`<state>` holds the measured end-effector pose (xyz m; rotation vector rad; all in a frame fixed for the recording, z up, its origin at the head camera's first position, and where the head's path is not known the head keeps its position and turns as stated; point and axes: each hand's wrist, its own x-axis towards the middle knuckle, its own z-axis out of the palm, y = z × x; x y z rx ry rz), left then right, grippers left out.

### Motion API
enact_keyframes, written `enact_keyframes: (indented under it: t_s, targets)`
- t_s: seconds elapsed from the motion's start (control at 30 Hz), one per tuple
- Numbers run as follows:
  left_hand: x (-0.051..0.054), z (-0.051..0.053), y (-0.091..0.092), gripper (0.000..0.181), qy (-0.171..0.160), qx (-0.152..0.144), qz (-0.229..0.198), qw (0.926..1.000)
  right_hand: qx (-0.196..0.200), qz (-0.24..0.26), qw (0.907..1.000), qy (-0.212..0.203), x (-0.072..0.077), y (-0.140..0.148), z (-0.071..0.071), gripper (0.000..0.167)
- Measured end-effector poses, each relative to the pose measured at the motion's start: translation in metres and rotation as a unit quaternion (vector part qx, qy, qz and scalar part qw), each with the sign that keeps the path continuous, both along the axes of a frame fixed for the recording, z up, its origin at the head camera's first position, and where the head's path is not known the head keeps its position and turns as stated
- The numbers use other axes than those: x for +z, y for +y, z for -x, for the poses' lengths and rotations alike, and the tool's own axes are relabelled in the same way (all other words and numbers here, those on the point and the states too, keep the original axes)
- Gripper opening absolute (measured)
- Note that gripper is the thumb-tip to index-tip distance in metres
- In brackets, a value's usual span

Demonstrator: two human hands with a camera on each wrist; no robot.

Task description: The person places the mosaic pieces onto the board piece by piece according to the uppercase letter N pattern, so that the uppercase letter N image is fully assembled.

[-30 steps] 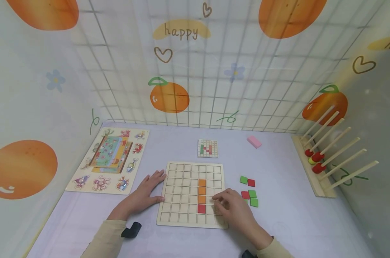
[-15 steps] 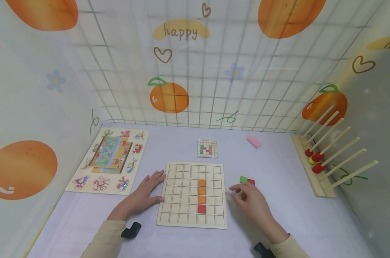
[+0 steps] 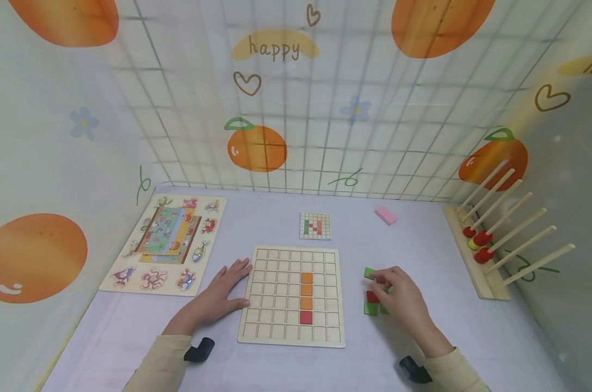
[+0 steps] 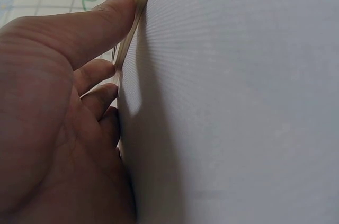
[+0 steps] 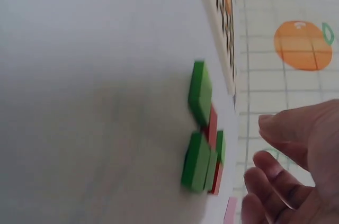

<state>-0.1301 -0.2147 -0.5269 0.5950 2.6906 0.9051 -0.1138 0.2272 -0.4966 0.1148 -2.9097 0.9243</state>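
My left hand [image 3: 222, 294] lies with fingers spread at the left edge of a wooden grid board [image 3: 271, 330]. In the left wrist view the thumb [image 4: 100, 25] touches that board's edge. One column of the board bears orange tiles [image 3: 306, 290] and, below them, a red tile [image 3: 306, 317]. To the right, my right hand [image 3: 399, 296] is over a small group of loose tiles, its thumb and fingers apart with nothing between them in the right wrist view. Green tiles [image 5: 200, 94] and red tiles [image 3: 372, 296] lie there; the hand partly hides them.
A small pattern card [image 3: 315, 226] lies behind the board, and a pink block [image 3: 386, 215] is at the back right. An animal picture board [image 3: 129, 286] with stacked pictures occupies the left. At far right stands a wooden peg rack [image 3: 482, 277] with several beads.
My right hand has moved from above the board's right side rightward to the loose tiles. The left hand has stayed where it was, and the tiles on the board look the same.
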Motion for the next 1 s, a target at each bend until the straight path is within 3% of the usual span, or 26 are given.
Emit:
enact_keyframes:
  t_s: [0.17,0.4,0.53,0.7,1.0]
  targets:
    - [-0.001,0.000,-0.001,0.085,-0.002,0.001,0.000,1.0000,-0.011,-0.002,0.9997,-0.019,-0.001,0.011,0.007,0.023]
    - [-0.001,0.000,-0.001,0.084,-0.003,0.000,-0.002,1.0000,0.000,-0.014,0.9999,-0.008,-0.008,0.022,0.017,0.026]
    - [-0.001,0.000,-0.001,0.084,-0.004,0.001,-0.003,1.0000,-0.002,-0.024,0.9993,-0.030,-0.011,0.025,0.021,0.029]
    - [-0.001,0.000,-0.001,0.084,-0.004,0.001,-0.003,1.0000,-0.007,-0.025,0.9983,-0.052,-0.012,0.025,0.024,0.030]
    - [-0.001,0.000,-0.001,0.084,-0.005,0.000,-0.004,1.0000,-0.010,-0.023,0.9981,-0.057,-0.013,0.026,0.026,0.029]
